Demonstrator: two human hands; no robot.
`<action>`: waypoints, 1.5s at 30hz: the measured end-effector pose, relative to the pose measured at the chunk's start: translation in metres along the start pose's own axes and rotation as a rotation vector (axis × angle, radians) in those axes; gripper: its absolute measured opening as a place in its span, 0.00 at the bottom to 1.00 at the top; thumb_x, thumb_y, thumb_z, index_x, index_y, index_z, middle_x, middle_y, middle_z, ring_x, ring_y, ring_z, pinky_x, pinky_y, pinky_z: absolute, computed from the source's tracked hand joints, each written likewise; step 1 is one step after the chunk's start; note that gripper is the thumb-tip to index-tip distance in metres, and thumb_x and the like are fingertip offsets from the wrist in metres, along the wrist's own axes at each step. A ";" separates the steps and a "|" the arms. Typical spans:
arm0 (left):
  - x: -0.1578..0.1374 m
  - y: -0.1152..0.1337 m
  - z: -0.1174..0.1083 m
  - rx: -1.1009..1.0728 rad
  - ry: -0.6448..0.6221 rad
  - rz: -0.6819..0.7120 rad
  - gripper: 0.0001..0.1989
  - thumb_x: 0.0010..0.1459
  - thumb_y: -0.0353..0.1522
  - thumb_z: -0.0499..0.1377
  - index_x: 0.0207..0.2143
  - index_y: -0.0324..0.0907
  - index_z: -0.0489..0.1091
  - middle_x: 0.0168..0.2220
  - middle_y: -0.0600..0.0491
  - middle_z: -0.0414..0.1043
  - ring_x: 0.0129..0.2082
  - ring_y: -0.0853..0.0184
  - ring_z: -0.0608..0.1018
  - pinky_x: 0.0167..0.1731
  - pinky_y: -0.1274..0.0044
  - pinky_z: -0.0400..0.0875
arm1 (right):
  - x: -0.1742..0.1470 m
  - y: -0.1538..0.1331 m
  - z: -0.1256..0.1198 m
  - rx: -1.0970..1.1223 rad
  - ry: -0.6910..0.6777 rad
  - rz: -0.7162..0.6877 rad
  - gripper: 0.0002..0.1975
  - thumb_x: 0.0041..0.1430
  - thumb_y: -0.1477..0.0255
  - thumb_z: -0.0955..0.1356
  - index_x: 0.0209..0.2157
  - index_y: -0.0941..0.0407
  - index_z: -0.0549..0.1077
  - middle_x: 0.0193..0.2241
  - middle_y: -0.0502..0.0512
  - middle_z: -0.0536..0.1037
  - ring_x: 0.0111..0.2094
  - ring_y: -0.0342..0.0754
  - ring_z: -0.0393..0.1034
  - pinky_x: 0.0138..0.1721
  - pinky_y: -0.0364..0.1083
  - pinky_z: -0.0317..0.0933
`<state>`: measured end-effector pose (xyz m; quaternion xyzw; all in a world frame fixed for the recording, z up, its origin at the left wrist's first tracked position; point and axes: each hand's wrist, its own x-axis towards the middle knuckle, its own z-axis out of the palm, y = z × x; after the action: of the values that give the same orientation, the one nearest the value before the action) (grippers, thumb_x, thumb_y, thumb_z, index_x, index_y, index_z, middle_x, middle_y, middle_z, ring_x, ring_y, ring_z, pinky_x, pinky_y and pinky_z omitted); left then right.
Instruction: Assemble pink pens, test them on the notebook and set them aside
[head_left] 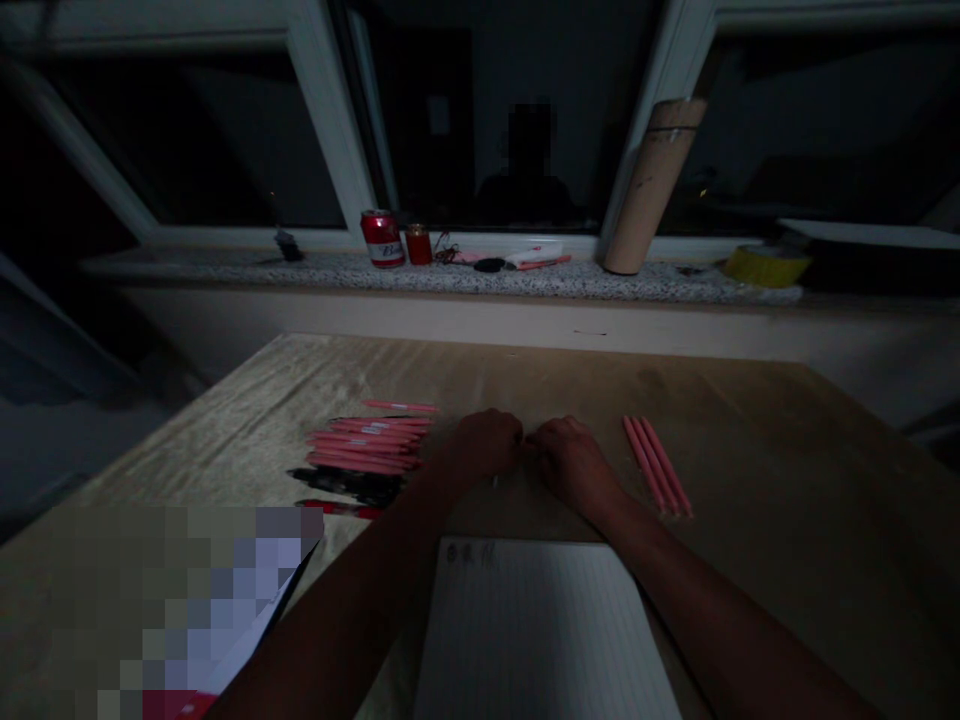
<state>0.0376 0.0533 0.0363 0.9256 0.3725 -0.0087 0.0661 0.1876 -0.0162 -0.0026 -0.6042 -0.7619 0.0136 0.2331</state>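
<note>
Lined paper (540, 630) lies just this side of the left hand (487, 443) and right hand (574, 462), both curled, nearly meeting; what they grip, I cannot tell. Pink pens (367, 448) lie beside the left, three pens (656, 466) beside the right; an outward swing could set either group rolling.

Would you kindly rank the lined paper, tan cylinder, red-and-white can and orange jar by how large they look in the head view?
1. Lined paper, helped by being nearest the camera
2. Tan cylinder
3. Red-and-white can
4. Orange jar
</note>
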 end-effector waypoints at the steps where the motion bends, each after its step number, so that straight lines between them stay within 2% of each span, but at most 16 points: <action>1: 0.000 0.000 0.000 0.000 -0.001 -0.003 0.13 0.54 0.35 0.51 0.35 0.42 0.74 0.32 0.44 0.75 0.34 0.59 0.77 0.33 0.71 0.69 | 0.000 0.000 0.000 -0.005 0.007 -0.001 0.12 0.52 0.79 0.64 0.37 0.53 0.76 0.33 0.53 0.74 0.39 0.49 0.62 0.42 0.46 0.53; 13: 0.002 -0.001 0.003 -0.021 0.006 -0.005 0.15 0.55 0.39 0.52 0.36 0.42 0.74 0.32 0.44 0.76 0.34 0.60 0.77 0.34 0.72 0.69 | -0.001 0.000 0.001 -0.014 0.024 -0.008 0.13 0.54 0.79 0.64 0.39 0.52 0.75 0.34 0.54 0.74 0.40 0.49 0.60 0.41 0.47 0.50; 22: -0.001 0.003 -0.004 -0.023 0.017 0.007 0.13 0.54 0.35 0.52 0.33 0.40 0.74 0.31 0.43 0.75 0.33 0.59 0.78 0.31 0.72 0.69 | -0.001 -0.002 -0.001 0.010 0.033 0.031 0.11 0.53 0.79 0.63 0.36 0.54 0.74 0.34 0.54 0.73 0.39 0.49 0.61 0.41 0.47 0.51; 29: 0.000 0.000 0.000 0.005 0.036 0.004 0.13 0.53 0.34 0.51 0.33 0.41 0.74 0.30 0.44 0.75 0.32 0.60 0.77 0.31 0.73 0.69 | 0.000 -0.002 -0.002 0.013 0.048 0.062 0.12 0.52 0.79 0.64 0.36 0.54 0.74 0.34 0.54 0.73 0.40 0.49 0.61 0.42 0.47 0.51; 36: -0.001 -0.001 -0.002 0.023 0.027 -0.025 0.11 0.52 0.33 0.52 0.34 0.42 0.73 0.31 0.46 0.75 0.32 0.60 0.77 0.32 0.73 0.69 | -0.001 -0.002 -0.003 -0.038 0.046 0.096 0.12 0.51 0.79 0.64 0.36 0.54 0.74 0.34 0.55 0.73 0.40 0.50 0.62 0.43 0.48 0.51; 45: -0.002 0.001 -0.003 0.064 0.021 -0.085 0.14 0.54 0.36 0.52 0.35 0.39 0.73 0.33 0.42 0.75 0.33 0.59 0.77 0.33 0.72 0.69 | -0.001 -0.003 -0.004 -0.075 0.047 0.089 0.10 0.52 0.78 0.64 0.35 0.54 0.75 0.33 0.56 0.73 0.40 0.50 0.62 0.41 0.48 0.51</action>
<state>0.0369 0.0521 0.0397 0.9107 0.4116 -0.0136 0.0321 0.1862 -0.0195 0.0017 -0.6457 -0.7287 -0.0190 0.2275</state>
